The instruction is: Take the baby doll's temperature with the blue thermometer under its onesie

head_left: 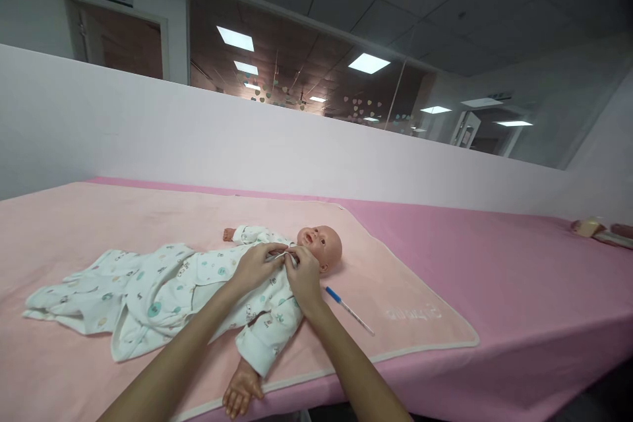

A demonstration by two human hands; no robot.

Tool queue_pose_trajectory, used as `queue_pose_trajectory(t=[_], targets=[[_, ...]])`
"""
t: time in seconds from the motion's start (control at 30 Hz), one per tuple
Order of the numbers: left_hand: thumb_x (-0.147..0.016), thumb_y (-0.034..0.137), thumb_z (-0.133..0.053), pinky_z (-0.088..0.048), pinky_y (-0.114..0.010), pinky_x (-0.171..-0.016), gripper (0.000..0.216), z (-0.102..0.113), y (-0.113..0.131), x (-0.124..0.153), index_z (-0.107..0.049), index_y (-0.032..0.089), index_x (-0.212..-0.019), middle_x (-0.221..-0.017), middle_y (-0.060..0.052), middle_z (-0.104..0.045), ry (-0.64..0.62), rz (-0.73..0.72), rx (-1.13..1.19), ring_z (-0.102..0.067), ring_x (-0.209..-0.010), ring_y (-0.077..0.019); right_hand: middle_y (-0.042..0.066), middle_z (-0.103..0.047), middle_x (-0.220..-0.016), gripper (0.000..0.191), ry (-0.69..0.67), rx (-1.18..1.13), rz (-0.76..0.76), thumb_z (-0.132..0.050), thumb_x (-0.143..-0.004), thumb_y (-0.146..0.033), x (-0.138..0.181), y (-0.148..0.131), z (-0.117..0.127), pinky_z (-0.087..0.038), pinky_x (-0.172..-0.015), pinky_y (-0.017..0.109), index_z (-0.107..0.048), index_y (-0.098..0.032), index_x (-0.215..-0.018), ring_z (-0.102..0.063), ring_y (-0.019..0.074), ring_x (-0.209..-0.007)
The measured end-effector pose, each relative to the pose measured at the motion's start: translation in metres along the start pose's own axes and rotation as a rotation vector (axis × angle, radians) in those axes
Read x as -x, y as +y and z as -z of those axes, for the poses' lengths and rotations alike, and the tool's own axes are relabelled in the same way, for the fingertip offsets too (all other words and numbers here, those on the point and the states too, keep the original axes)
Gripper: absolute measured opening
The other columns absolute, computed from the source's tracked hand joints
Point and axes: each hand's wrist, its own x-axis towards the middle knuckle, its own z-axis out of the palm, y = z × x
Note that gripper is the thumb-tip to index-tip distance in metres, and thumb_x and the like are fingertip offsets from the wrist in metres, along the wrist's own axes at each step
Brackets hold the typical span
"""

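Nearest me: doll's bare hand (241,395) at 6 o'clock, hanging over the towel's (420,330) white-piped edge. Baby doll (320,245) lies on its back, head toward 1 o'clock, so the collar faces up to me. Printed romper (163,290) spreads loose toward 9 o'clock, legs empty. My left hand (254,266) and right hand (302,275) meet at the neckline, fingers pinched shut on the thin white tie (283,253) (knot itself hidden). Blue-capped thermometer (349,308) lies at 3 o'clock, just beside my right wrist, untouched.

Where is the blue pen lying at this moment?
In the head view, the pen lies on the light pink blanket, right of the right hand, below the doll's head.
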Motion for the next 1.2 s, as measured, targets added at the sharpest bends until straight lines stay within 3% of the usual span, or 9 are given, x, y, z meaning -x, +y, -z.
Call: queue_pose_trajectory(t=[0.27, 0.7, 0.9, 1.07, 1.2], targets=[[-0.079, 0.027, -0.041, -0.040, -0.025, -0.075, 0.030, -0.0040, -0.0023, 0.0011, -0.063, 0.021, -0.098, -0.096, -0.004, -0.064, 0.070, -0.079, -0.155, -0.055, -0.089, -0.0188, 0.002, -0.062, -0.085, 0.019, 0.009, -0.096, 0.018, -0.044, -0.078, -0.013, 0.0041, -0.0016, -0.0014, -0.042, -0.075, 0.027, -0.060, -0.021, -0.086, -0.056, 0.0158, -0.081], [-0.082, 0.027, -0.037, -0.037, -0.029, -0.074, 0.024, -0.0066, -0.0053, 0.0003, -0.059, 0.017, -0.086, -0.084, -0.005, -0.060, 0.093, -0.096, -0.247, -0.051, -0.082, -0.0185, 0.001, -0.062, -0.078, 0.014, 0.020, -0.250, -0.100, -0.046, -0.078, -0.018, 0.0041, -0.0001, -0.0042, -0.043, -0.064, 0.024, -0.059, -0.019, -0.081, -0.056, 0.0130, -0.070], [-0.082, 0.035, -0.036, -0.036, -0.031, -0.079, 0.028, -0.0037, -0.0059, -0.0015, -0.059, 0.020, -0.086, -0.088, -0.004, -0.053, 0.044, -0.027, -0.180, -0.048, -0.088, -0.0185, 0.001, -0.062, -0.078, 0.012, 0.045, -0.274, -0.132, -0.048, -0.078, -0.021, 0.0037, 0.0000, -0.0039, -0.044, -0.063, 0.023, -0.059, -0.018, -0.083, -0.056, 0.0131, -0.070], [-0.078, 0.031, -0.038, -0.033, -0.033, -0.084, 0.024, -0.0012, -0.0060, -0.0044, -0.058, 0.020, -0.082, -0.088, -0.004, -0.051, -0.027, 0.064, -0.090, -0.045, -0.091, -0.0193, 0.002, -0.061, -0.074, 0.013, 0.080, -0.312, -0.165, -0.045, -0.078, -0.020, 0.0023, 0.0033, -0.0047, -0.044, -0.061, 0.023, -0.058, -0.017, -0.081, -0.056, 0.0135, -0.067], [-0.075, 0.029, -0.037, -0.033, -0.033, -0.084, 0.023, -0.0013, -0.0046, -0.0050, -0.057, 0.019, -0.079, -0.087, -0.004, -0.051, -0.033, 0.069, -0.058, -0.045, -0.090, -0.0192, 0.002, -0.060, -0.073, 0.013, 0.111, -0.269, -0.085, -0.045, -0.078, -0.018, 0.0026, 0.0007, -0.0039, -0.043, -0.060, 0.023, -0.058, -0.017, -0.079, -0.055, 0.0133, -0.067]])
